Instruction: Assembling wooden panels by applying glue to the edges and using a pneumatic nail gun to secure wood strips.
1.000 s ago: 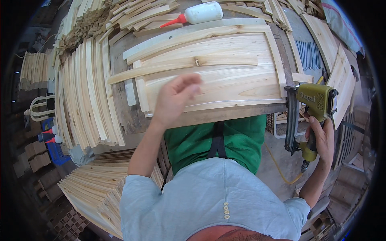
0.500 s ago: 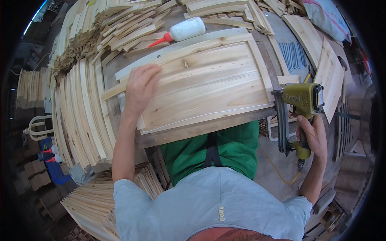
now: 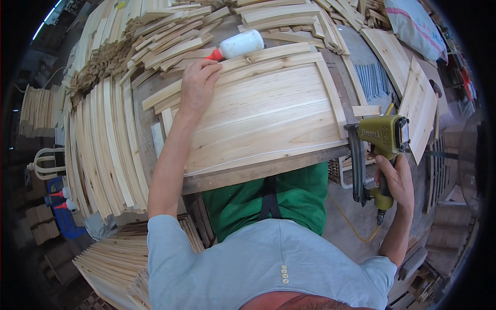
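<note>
A pale wooden panel [image 3: 268, 111] lies on the bench in front of me, with a narrow strip along its right end. A thin white bead of glue [image 3: 268, 155] runs along its near edge. My left hand [image 3: 198, 88] reaches over the panel's far left part, its fingers closed on a long wooden strip [image 3: 268, 53] along the far edge. Part of that strip is hidden under the hand. My right hand [image 3: 397, 181] is wrapped round the handle of an olive-green nail gun [image 3: 380, 132], held upright beside the panel's right end. A white glue bottle [image 3: 241, 45] with a red nozzle lies just beyond the strip.
Stacked wooden slats [image 3: 103, 150] stand left of the panel, with loose piles [image 3: 178, 39] behind. Grey nail strips [image 3: 372, 81] and wider boards [image 3: 413, 108] lie to the right. A yellow air hose [image 3: 356, 235] hangs below the gun. A white sack [image 3: 413, 26] sits far right.
My left hand has moved away from me and a little right, shifting the wooden strip to the panel's far edge. The nail gun stays in my right hand, slightly lower and further left.
</note>
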The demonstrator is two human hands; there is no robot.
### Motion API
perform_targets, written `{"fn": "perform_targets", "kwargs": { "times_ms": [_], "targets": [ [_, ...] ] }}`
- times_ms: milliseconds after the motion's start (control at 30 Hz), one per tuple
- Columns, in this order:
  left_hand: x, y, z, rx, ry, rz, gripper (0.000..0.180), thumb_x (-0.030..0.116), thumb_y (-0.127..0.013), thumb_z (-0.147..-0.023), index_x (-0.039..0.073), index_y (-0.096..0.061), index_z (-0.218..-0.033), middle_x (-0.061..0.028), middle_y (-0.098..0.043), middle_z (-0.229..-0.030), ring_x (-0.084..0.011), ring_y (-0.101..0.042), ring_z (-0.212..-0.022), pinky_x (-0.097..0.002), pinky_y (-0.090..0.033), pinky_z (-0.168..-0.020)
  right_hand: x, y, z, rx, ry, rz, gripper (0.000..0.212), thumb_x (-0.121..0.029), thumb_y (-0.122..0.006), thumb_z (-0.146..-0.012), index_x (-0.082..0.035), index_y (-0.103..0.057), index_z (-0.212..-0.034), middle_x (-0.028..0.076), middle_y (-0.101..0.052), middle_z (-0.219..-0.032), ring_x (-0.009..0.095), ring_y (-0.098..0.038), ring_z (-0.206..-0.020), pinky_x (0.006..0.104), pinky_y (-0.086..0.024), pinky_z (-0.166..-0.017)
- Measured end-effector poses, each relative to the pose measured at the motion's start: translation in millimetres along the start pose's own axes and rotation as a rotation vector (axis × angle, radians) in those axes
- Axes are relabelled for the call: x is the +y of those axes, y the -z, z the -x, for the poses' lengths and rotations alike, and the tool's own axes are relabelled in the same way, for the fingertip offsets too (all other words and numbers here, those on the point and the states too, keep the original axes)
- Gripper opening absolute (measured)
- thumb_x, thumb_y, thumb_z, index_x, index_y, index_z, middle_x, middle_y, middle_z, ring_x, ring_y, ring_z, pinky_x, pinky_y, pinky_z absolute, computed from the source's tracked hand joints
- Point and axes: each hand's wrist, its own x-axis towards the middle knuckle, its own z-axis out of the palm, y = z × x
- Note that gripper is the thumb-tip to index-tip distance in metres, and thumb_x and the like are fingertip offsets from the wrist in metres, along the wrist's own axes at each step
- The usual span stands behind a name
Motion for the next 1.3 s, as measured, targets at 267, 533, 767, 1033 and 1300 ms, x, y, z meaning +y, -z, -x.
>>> {"fn": "perform_targets", "kwargs": {
  "times_ms": [267, 533, 767, 1033, 1300],
  "targets": [
    [-13, 37, 9, 0.182, 0.132, -0.002, 0.016, 0.012, -0.069, -0.077, 0.007, -0.071, -0.092, -0.0093, -0.066, -0.097, -0.0274, -0.058, -0.098, -0.0365, -0.045, -0.088, 12, 4, 3, 0.058, -0.034, 0.034, 0.02, -0.019, -0.057, -0.095, -0.001, -0.053, -0.102, 0.003, -0.056, -0.07, 0.008, -0.05, -0.053, 0.0226, -0.039, -0.048],
    [-137, 164, 86, 0.305, 0.595, -0.982, 0.016, 0.01, -0.062, -0.076, 0.006, -0.068, -0.09, -0.0134, -0.062, -0.097, -0.0317, -0.055, -0.098, -0.0436, -0.044, -0.085, 12, 1, -4, -0.01, 0.031, -0.013, 0.025, -0.02, -0.056, -0.095, 0.002, -0.05, -0.105, 0.008, -0.059, -0.089, 0.01, -0.05, -0.055, 0.0242, -0.041, -0.049],
    [-154, 190, 93, 0.013, 0.605, -1.053, 0.017, 0.012, -0.062, -0.078, 0.006, -0.069, -0.091, -0.0131, -0.062, -0.099, -0.0304, -0.055, -0.099, -0.042, -0.045, -0.086, 11, -3, 0, 0.018, 0.074, -0.048, 0.027, -0.021, -0.057, -0.095, 0.003, -0.05, -0.107, 0.009, -0.059, -0.091, 0.011, -0.05, -0.057, 0.0249, -0.042, -0.049],
    [-168, 216, 74, -0.142, 0.788, -0.94, 0.022, 0.014, -0.055, -0.082, 0.0, -0.067, -0.094, -0.0205, -0.063, -0.097, -0.0374, -0.064, -0.085, -0.0471, -0.052, -0.077, 20, 2, -3, 0.005, 0.053, -0.017, 0.026, -0.021, -0.058, -0.095, 0.002, -0.05, -0.106, 0.007, -0.057, -0.086, 0.01, -0.05, -0.057, 0.0252, -0.042, -0.049],
    [-47, 192, 38, 0.256, 0.759, 0.072, 0.034, 0.01, -0.051, -0.09, 0.006, -0.057, -0.123, -0.0122, -0.053, -0.094, -0.0198, -0.062, -0.077, -0.0348, -0.05, -0.068, 25, 12, 8, 0.02, 0.017, -0.011, 0.023, -0.021, -0.059, -0.094, -0.002, -0.053, -0.106, 0.002, -0.056, -0.078, 0.008, -0.049, -0.057, 0.0232, -0.039, -0.05]
  ]
}}
